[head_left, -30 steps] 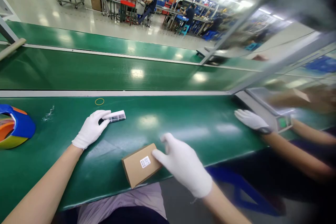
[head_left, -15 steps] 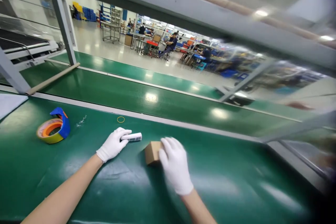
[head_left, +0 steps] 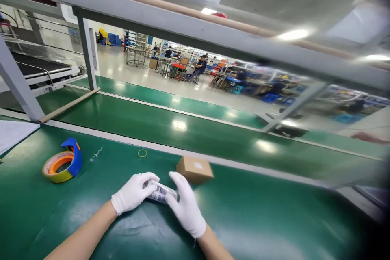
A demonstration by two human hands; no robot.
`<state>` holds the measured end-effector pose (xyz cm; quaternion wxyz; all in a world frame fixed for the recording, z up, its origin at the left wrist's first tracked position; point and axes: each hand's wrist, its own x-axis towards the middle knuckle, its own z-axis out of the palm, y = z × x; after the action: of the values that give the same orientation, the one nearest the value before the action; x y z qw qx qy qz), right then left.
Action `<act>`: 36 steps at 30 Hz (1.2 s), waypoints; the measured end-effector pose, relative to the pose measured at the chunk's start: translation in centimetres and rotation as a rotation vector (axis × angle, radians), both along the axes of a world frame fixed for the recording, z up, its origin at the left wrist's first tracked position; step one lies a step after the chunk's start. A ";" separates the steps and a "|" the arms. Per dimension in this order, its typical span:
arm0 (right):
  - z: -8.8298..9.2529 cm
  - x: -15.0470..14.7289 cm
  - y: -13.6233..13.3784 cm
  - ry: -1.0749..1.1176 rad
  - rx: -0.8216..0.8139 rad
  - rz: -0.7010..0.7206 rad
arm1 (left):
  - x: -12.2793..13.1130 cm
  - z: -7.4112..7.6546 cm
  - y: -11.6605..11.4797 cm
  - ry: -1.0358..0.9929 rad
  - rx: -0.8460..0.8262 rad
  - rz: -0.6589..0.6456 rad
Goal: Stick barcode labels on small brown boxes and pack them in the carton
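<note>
Both my hands wear white gloves and meet over a small roll of barcode labels [head_left: 160,191] on the green table [head_left: 258,219]. My left hand [head_left: 133,192] grips the roll's left end with curled fingers. My right hand [head_left: 185,209] holds its right end, fingers wrapped on it. A small brown cardboard box [head_left: 194,169] with a white sticker lies on the table just beyond my right hand, free of both hands.
A tape dispenser [head_left: 61,164] with yellow and orange tape sits at the left. A thin yellow rubber band [head_left: 142,153] lies near the table's far edge. A green conveyor belt [head_left: 189,130] runs behind. White sheets [head_left: 12,133] lie far left. A grey frame bar [head_left: 183,28] crosses overhead.
My right hand let go of the cardboard box, which now lies farther away, and moved left onto the label roll. The camera view tilted upward.
</note>
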<state>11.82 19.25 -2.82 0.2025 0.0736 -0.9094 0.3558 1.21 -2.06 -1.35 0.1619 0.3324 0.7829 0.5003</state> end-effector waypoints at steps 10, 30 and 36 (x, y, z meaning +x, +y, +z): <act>2.6 0.2 0.7 -0.305 -0.325 -0.048 | 0.7 -0.8 0.7 -0.042 -0.051 0.000; 3.7 0.2 -0.1 -0.358 -0.363 -0.046 | 1.5 0.5 1.7 -0.178 -0.056 0.033; 3.4 0.3 0.0 -0.342 -0.367 -0.095 | 2.0 0.7 1.9 -0.336 0.055 0.072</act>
<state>12.07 19.25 0.58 0.0725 -0.0686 -0.8529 0.5124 3.22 -0.12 -0.69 0.2632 0.2200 0.7424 0.5755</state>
